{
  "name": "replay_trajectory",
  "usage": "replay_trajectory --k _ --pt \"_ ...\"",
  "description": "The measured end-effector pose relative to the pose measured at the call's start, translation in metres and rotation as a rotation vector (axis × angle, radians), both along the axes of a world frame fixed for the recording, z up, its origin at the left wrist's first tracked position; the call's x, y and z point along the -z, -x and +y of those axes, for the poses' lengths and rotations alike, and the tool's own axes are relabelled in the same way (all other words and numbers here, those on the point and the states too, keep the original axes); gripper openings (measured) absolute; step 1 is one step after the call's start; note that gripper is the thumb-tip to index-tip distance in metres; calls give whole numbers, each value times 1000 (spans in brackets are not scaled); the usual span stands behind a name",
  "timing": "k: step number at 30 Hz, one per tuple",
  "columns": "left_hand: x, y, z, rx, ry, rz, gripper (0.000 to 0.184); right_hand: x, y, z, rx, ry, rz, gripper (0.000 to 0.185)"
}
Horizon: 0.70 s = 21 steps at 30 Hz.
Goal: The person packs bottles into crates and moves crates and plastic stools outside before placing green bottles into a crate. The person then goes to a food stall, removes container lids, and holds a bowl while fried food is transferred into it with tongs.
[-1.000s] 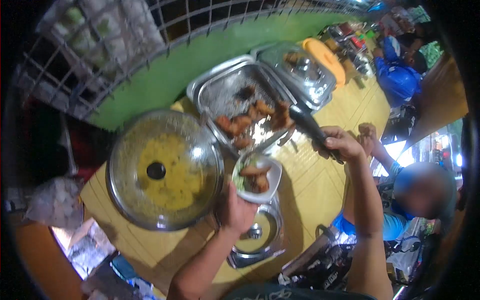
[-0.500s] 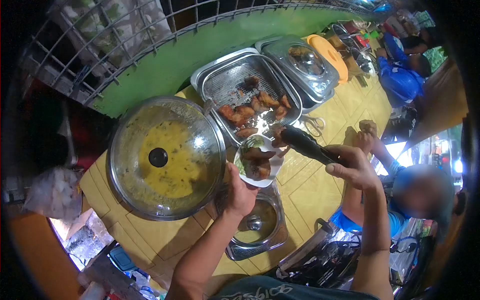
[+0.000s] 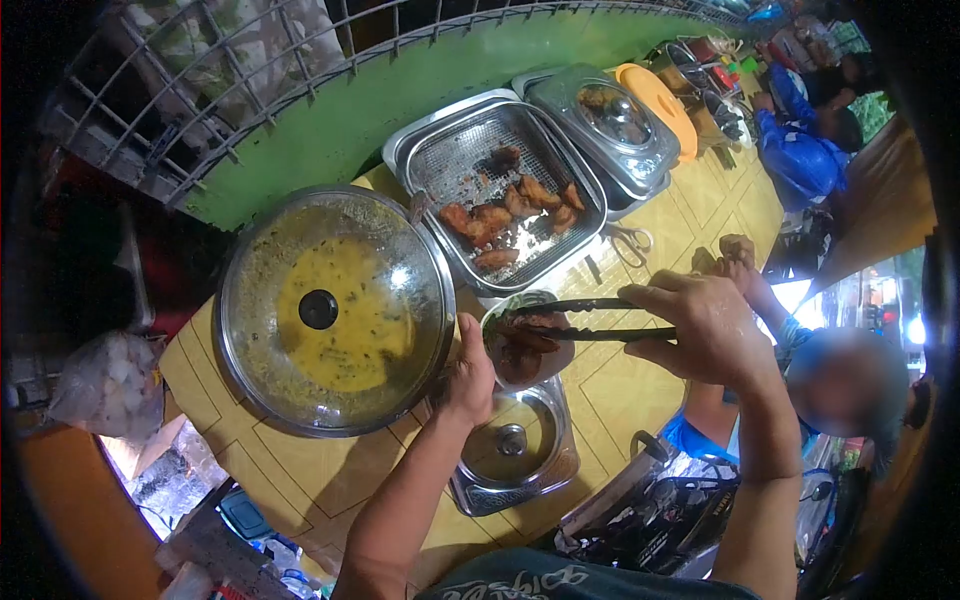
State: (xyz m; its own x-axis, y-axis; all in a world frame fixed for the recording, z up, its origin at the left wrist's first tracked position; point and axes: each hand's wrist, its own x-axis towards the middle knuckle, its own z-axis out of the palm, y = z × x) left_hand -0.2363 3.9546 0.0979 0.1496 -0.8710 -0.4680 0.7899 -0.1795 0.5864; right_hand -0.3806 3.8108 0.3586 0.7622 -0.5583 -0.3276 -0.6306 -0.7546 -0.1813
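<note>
Fingers wrapped at its left side, my left hand holds a small white bowl with browned fried pieces and something green in it. Black tongs are gripped in my right hand; their arms are spread and the tips reach over the food in the bowl. Behind the bowl, a metal tray holds several fried pieces on a perforated insert. Left of my left hand, a large pot with a clear lid shows yellow food with dark bits.
A smaller lidded container stands below the bowl. Scissors lie right of the tray. Further back are a lidded tray and an orange lid. A person in blue sits at the right; wire mesh borders the table.
The tongs came from the tray to the bowl and have opened over it. A fried piece they carried is no longer between their tips. My right hand has turned palm down.
</note>
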Motion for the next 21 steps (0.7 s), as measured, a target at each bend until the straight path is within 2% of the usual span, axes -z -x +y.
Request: replay_trajectory --k 4,6,11,12,14,17,21 --pt "-1 -6 -3 120 -20 77 90 -18 -21 4 -177 141 109 41" --pt "-38 -15 -5 204 4 168 92 -18 -26 3 -259 133 84 46" --pt "-36 -16 11 189 68 158 87 -6 -20 -1 -195 25 43 58" --pt "-29 -15 13 159 39 208 81 -4 -18 -2 -193 20 42 58" --pt "-25 -14 17 133 11 253 76 -4 -12 -2 -73 -53 40 60" --pt "-21 -11 19 -3 -16 276 68 1 3 -6 -36 -81 48 59" --pt "-3 -7 24 52 28 188 78 15 22 -9 -3 -126 -18 56"
